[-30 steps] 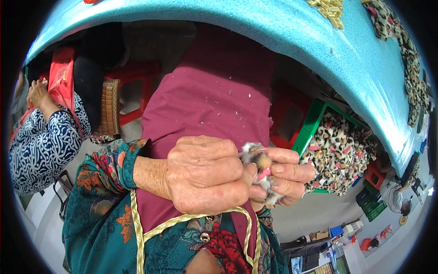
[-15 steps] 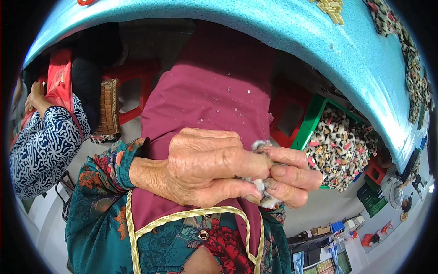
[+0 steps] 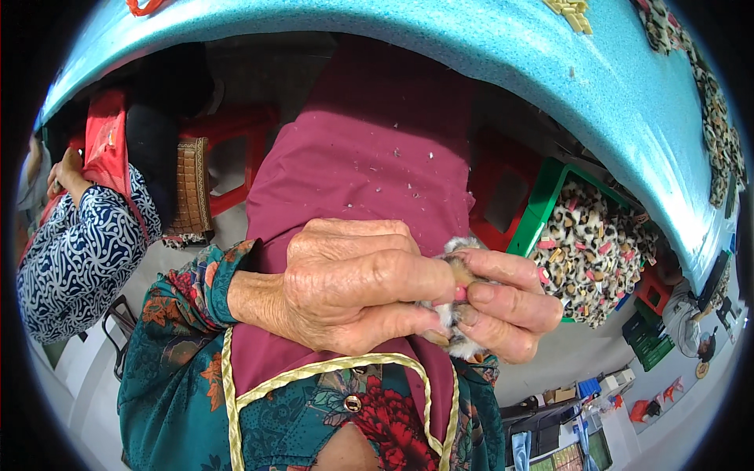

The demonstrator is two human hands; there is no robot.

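Above my maroon apron (image 3: pixel 361 173), my two hands meet around a small furry piece (image 3: pixel 465 345) with white, brown and black patches. My left hand (image 3: pixel 353 286) pinches it from the left with thumb and forefinger, the other fingers curled in. From the right, the fingers of my right hand (image 3: pixel 510 306) are pressed on the fur. A small pink spot (image 3: pixel 460 293) shows in the fur between the fingertips. Most of the piece lies hidden behind my fingers.
A green crate (image 3: pixel 534 208) at the right is heaped with leopard-spotted furry pieces (image 3: pixel 593 251) bearing pink and tan bits. A blue table (image 3: pixel 550 71) curves ahead, holding small yellowish blocks (image 3: pixel 575 14) and more fur (image 3: pixel 716 133). At left, a co-worker's patterned sleeve (image 3: pixel 86 243) shows near red stools (image 3: pixel 243 161).
My fingertips have parted slightly, and the pink spot now shows between them. My right hand has shifted a little to the right; both hands keep their hold on the furry piece.
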